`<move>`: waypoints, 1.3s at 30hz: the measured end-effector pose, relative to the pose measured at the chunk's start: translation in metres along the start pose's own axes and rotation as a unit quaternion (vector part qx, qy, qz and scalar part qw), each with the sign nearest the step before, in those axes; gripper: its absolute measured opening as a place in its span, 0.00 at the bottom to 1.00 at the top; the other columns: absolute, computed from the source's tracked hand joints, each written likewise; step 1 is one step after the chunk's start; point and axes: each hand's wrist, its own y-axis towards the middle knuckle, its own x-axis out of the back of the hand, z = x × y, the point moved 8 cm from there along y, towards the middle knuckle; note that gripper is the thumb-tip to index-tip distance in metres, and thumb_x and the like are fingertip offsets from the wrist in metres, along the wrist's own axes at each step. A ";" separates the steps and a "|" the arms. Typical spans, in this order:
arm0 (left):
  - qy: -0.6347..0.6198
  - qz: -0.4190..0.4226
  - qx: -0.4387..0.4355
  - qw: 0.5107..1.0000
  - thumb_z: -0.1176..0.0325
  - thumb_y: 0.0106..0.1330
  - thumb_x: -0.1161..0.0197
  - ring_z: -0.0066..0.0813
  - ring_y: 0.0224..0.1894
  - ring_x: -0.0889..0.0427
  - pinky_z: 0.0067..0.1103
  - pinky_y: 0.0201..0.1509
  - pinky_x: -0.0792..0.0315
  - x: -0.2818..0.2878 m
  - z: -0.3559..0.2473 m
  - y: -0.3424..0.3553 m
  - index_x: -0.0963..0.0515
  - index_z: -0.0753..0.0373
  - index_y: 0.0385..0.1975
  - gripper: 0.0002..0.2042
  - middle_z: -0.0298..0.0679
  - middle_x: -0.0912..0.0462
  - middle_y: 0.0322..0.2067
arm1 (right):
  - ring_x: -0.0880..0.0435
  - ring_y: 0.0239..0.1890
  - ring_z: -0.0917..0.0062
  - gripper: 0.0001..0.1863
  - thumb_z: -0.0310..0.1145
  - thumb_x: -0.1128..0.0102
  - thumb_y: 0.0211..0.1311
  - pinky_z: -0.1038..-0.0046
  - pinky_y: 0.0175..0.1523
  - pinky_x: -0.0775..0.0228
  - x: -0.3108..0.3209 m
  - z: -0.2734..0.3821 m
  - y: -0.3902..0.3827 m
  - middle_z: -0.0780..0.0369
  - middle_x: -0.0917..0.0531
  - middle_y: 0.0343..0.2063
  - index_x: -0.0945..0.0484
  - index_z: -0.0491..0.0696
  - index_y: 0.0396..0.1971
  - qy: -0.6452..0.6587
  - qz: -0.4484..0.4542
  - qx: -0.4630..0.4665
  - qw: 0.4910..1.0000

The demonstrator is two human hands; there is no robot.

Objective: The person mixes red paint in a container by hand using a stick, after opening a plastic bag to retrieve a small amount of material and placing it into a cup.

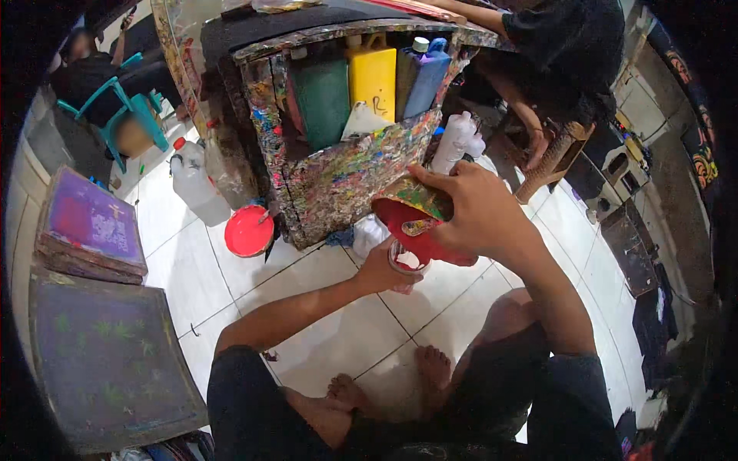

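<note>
My right hand grips a paint-crusted container coated in red inside and holds it tilted. Its mouth hangs just above a small clear cup smeared with red at the rim. Around that cup are the fingers of my left hand. Something short and paint-stained, like a tool's handle, shows against the red; its kind is unclear. Whether paint is running between the two vessels cannot be made out. On the floor to the left sits a tub of red paint.
Ahead stands a paint-splattered cabinet with green, yellow and blue jugs. A clear jug and white bottles flank it. Printing screens lie at left. Another person is at the upper right; one more sits far left.
</note>
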 end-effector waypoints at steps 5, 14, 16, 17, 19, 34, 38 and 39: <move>0.100 -0.011 -0.004 0.995 0.64 0.43 0.18 0.29 0.54 0.22 0.29 0.59 0.26 0.000 -0.008 0.002 0.33 0.61 0.58 0.40 0.39 0.22 0.53 | 0.21 0.36 0.60 0.39 0.44 0.34 0.41 0.62 0.44 0.28 0.000 0.000 -0.001 0.52 0.23 0.28 0.24 0.55 0.61 -0.002 -0.004 0.001 1.000; -0.034 0.007 0.039 0.999 0.65 0.44 0.18 0.31 0.55 0.23 0.30 0.60 0.26 0.001 0.012 0.001 0.34 0.61 0.59 0.40 0.39 0.23 0.53 | 0.21 0.36 0.60 0.39 0.44 0.32 0.41 0.62 0.45 0.28 -0.001 0.001 0.001 0.53 0.23 0.29 0.25 0.57 0.61 -0.012 0.004 0.002 1.000; 0.076 -0.008 -0.010 0.997 0.65 0.45 0.19 0.31 0.55 0.23 0.30 0.60 0.26 0.002 -0.003 0.001 0.34 0.60 0.59 0.40 0.39 0.23 0.53 | 0.21 0.37 0.60 0.39 0.43 0.32 0.41 0.62 0.45 0.28 0.001 0.003 0.000 0.53 0.23 0.29 0.25 0.58 0.62 -0.012 0.000 0.008 1.000; 0.160 -0.020 -0.053 0.986 0.66 0.45 0.19 0.31 0.55 0.23 0.30 0.60 0.26 0.003 -0.014 0.000 0.34 0.60 0.59 0.40 0.39 0.24 0.54 | 0.21 0.37 0.60 0.39 0.43 0.32 0.41 0.62 0.45 0.28 0.001 0.003 0.000 0.53 0.23 0.29 0.25 0.59 0.62 -0.015 -0.006 0.013 1.000; 0.101 -0.008 -0.048 0.994 0.65 0.46 0.19 0.30 0.55 0.23 0.30 0.60 0.26 0.001 -0.011 0.000 0.34 0.60 0.60 0.40 0.39 0.24 0.53 | 0.21 0.37 0.60 0.39 0.43 0.32 0.41 0.62 0.45 0.28 0.002 0.005 -0.001 0.53 0.23 0.29 0.25 0.60 0.62 -0.019 -0.017 0.023 0.999; 0.116 -0.007 -0.043 0.992 0.66 0.51 0.22 0.29 0.47 0.18 0.29 0.52 0.20 0.007 0.001 -0.002 0.28 0.61 0.53 0.29 0.37 0.19 0.47 | 0.20 0.35 0.59 0.39 0.44 0.33 0.41 0.61 0.43 0.27 0.002 0.006 -0.001 0.52 0.24 0.29 0.25 0.63 0.62 -0.024 -0.041 0.055 0.997; 0.047 -0.009 -0.050 0.998 0.69 0.51 0.22 0.29 0.45 0.17 0.30 0.47 0.17 0.006 0.005 -0.001 0.27 0.61 0.52 0.28 0.37 0.19 0.46 | 0.21 0.44 0.54 0.38 0.44 0.35 0.43 0.58 0.51 0.26 0.006 0.012 0.000 0.47 0.22 0.37 0.26 0.55 0.61 -0.004 0.012 0.026 1.000; 0.036 -0.007 -0.034 0.999 0.69 0.51 0.22 0.30 0.44 0.17 0.30 0.47 0.17 0.008 0.012 -0.001 0.27 0.61 0.53 0.28 0.37 0.19 0.46 | 0.21 0.44 0.54 0.38 0.44 0.35 0.43 0.58 0.51 0.26 0.005 0.013 0.001 0.47 0.22 0.37 0.26 0.55 0.61 -0.008 0.019 0.023 1.000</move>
